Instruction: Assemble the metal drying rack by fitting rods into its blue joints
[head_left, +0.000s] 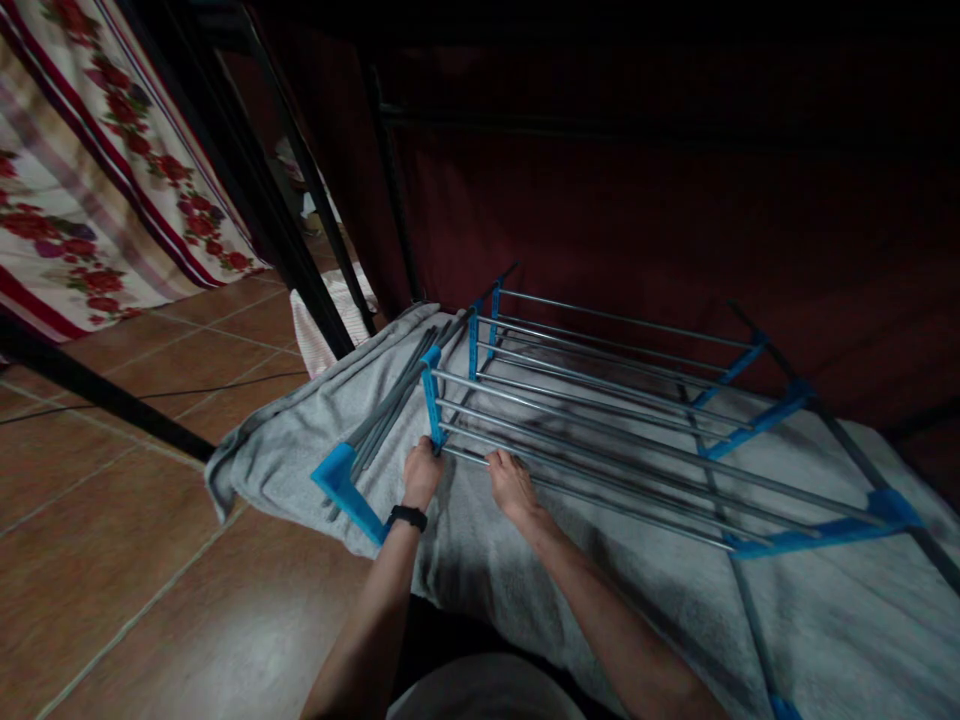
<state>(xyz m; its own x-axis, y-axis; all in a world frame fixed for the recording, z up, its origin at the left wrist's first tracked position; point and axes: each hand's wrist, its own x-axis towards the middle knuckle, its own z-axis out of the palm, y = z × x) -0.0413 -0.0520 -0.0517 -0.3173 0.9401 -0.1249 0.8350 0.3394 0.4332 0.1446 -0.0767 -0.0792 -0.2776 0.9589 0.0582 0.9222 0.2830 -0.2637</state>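
A partly assembled rack of metal tubes [600,400] with blue plastic brackets lies on a grey blanket [270,450]. My left hand [424,472], with a black band at the wrist, is closed around the lower end of the nearest left blue bracket [431,400]. Just to the right, my right hand [512,484] is closed on the lowest metal tube [466,455], close to where it meets that bracket. Left of my hands lie several loose grey tubes [397,395] beside an angled blue plastic piece [349,490].
Dark metal frame posts [292,230] rise at the left, before a floral curtain [112,180]. Dark red cloth [600,220] hangs behind the rack. A thin cable [187,391] crosses the tiled floor [135,500]. A striped cloth [319,330] hangs near the posts.
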